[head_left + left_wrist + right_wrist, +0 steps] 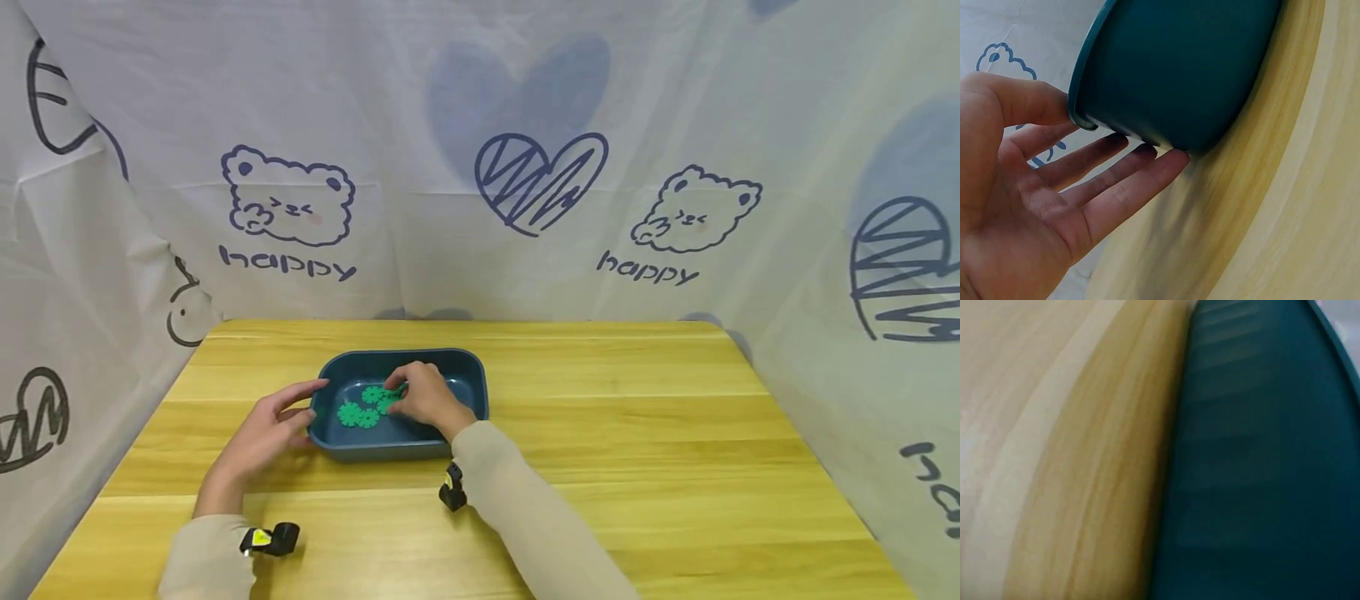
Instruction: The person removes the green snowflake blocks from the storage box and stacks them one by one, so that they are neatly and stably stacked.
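A dark teal rectangular tray (360,452) sits on the table with several green snowflake-shaped discs (350,414) inside, toward its left half. My left hand (262,433) is at the tray's left end. In the left wrist view, its thumb (1035,103) touches the rim and its fairly straight fingers reach the outer wall. My right hand (427,396) reaches over the near wall into the tray, fingers bent down among the discs. Whether it pinches one is hidden. In the right wrist view the tray's outer wall (1254,475) shows, but not the hand.
The wooden table (637,433) extends on every side of the tray. Behind it and at both sides hangs a pale cloth (420,233) printed with hearts and bears. Each sleeve carries a small black wrist camera (283,539).
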`<state>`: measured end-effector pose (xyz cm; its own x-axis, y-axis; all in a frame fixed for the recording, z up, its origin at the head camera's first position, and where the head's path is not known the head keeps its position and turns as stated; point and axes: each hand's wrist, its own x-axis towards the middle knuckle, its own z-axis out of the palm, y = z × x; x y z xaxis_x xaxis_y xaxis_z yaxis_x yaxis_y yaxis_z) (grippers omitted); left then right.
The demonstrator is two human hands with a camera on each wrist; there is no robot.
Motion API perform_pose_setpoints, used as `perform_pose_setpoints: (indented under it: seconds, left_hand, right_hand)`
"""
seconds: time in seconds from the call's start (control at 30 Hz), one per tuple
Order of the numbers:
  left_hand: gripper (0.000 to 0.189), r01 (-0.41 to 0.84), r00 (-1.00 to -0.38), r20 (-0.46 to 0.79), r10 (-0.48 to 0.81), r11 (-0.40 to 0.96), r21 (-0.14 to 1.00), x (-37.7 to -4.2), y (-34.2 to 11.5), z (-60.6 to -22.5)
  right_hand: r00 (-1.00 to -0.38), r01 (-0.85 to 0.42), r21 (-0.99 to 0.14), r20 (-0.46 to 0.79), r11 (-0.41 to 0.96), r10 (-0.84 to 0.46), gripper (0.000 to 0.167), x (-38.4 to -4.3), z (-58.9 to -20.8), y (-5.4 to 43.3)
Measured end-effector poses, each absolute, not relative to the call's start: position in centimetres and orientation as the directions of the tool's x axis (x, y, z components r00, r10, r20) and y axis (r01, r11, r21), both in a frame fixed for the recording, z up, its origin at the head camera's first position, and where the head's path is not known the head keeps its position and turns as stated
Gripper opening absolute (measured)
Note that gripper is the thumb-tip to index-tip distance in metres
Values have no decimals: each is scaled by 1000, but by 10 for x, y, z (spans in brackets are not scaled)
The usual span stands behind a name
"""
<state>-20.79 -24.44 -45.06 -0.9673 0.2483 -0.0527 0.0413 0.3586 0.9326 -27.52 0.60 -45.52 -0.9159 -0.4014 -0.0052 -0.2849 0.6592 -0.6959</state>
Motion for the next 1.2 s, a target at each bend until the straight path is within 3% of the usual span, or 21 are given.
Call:
perform_pose_setpoints:
  seconds: [0.57,0.83,1.2]
  left_hand:
    - [53,32,-964,-62,259,344,939,-206,-247,-449]
    - [53,28,-962,-65,264,334,942,-207,-247,-450]
    - [53,38,-963,-56,265,334,942,-206,-247,-451]
  right_hand:
    - [-898,-358,-592,7,722,-440,32,-276,-457,-1]
    - [-878,-401,-543,0,738,-478,25,-275,-456,1]
    - [-859,-370,-662,-23,651,-511,21,-278,-456,8]
